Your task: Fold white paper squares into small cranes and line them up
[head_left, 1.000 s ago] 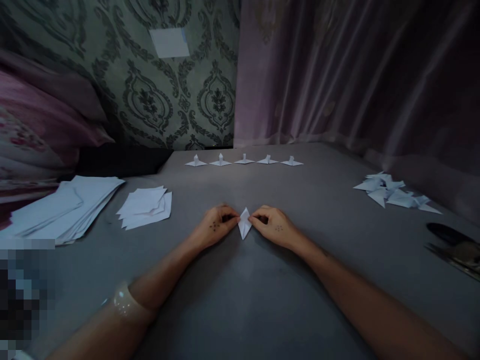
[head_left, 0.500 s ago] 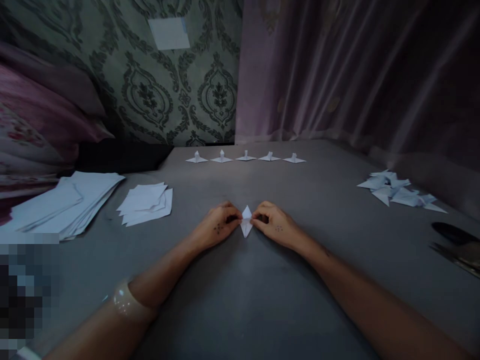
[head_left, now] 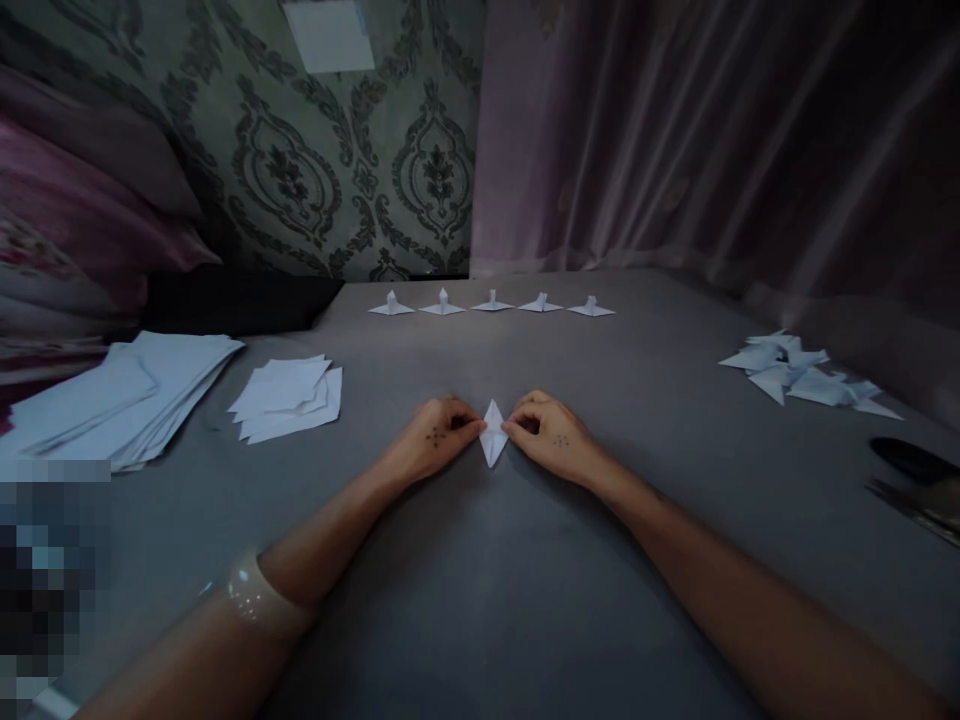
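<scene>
With the folded paper taken as the centre of the dial, a white diamond is seen there on or just above the grey surface; which of the two cannot be told. Its 9 o'clock corner is pinched between thumb and fingertips of the left hand, and its 3 o'clock corner is pinched likewise by the right hand. Both hands are nearly closed, with only the paper's thin edges held. By this matched grip the piece is probably kept taut and square, while its 12 and 6 o'clock points are left free and its creases unhidden.

At 12 o'clock, five folded figures are lined up with wings spread flat, perhaps so that each stands steadily and can be compared. Towards 9 o'clock, small sheets are loosely stacked, with large sheets beyond them, presumably sorted by size. Near 3 o'clock, more folded pieces are heaped together, apparently kept out of the way. Between 3 and 4 o'clock, a dark-handled tool, possibly scissors, is cut off by the edge of view.
</scene>
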The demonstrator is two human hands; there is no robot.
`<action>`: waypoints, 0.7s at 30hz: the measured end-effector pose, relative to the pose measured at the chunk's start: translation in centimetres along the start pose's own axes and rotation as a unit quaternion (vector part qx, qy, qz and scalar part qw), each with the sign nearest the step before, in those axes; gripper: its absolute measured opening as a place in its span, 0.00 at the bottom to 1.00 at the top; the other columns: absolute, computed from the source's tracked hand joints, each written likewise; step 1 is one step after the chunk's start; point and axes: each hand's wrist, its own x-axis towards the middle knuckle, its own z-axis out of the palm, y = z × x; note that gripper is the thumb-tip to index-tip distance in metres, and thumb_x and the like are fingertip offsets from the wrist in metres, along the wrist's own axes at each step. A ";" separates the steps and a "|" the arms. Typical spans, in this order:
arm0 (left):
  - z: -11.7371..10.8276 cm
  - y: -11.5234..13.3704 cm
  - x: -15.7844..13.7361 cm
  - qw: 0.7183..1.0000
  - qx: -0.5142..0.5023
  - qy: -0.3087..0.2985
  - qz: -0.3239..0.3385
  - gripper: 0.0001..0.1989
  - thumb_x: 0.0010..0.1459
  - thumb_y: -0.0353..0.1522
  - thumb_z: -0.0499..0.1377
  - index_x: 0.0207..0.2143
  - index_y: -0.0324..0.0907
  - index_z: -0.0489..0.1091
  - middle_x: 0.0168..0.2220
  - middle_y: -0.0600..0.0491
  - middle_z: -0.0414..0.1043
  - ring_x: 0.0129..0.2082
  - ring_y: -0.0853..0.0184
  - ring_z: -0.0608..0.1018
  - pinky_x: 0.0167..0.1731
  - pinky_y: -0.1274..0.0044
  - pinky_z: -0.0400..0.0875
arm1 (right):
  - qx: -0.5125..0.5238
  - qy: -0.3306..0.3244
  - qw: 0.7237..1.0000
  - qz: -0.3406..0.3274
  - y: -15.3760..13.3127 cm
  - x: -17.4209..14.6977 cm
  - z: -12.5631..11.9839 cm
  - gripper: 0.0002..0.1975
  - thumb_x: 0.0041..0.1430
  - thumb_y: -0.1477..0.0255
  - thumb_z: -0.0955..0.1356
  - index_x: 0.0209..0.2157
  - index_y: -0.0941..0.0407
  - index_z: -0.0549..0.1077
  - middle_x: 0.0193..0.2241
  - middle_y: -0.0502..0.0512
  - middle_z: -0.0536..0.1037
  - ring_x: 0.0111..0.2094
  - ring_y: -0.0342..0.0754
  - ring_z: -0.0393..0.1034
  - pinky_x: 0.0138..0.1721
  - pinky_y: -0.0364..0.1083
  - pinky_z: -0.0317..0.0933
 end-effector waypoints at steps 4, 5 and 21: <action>0.0 0.3 0.1 0.999 0.018 0.010 -0.033 0.12 0.55 0.37 0.56 0.30 0.40 0.76 0.29 0.53 0.73 0.28 0.68 0.73 0.28 0.77 0.64 | -0.002 0.012 1.000 0.015 0.0 0.2 0.2 0.07 0.51 0.72 0.68 0.21 0.57 0.73 0.34 0.53 0.72 0.29 0.41 0.65 0.31 0.42 0.58; 0.0 0.4 0.1 0.999 0.020 0.011 -0.036 0.11 0.54 0.37 0.57 0.30 0.40 0.75 0.28 0.53 0.73 0.27 0.68 0.73 0.27 0.77 0.63 | -0.002 0.009 1.000 0.019 0.0 0.2 0.3 0.07 0.51 0.72 0.68 0.21 0.57 0.73 0.35 0.53 0.72 0.29 0.41 0.65 0.31 0.43 0.58; -0.2 0.6 0.7 1.000 0.022 -0.010 -0.005 0.09 0.52 0.33 0.58 0.23 0.38 0.72 0.29 0.52 0.70 0.28 0.69 0.70 0.28 0.78 0.63 | 0.008 -0.008 0.999 0.041 -0.4 0.6 0.4 0.07 0.49 0.73 0.68 0.20 0.57 0.74 0.36 0.53 0.73 0.30 0.42 0.65 0.30 0.42 0.57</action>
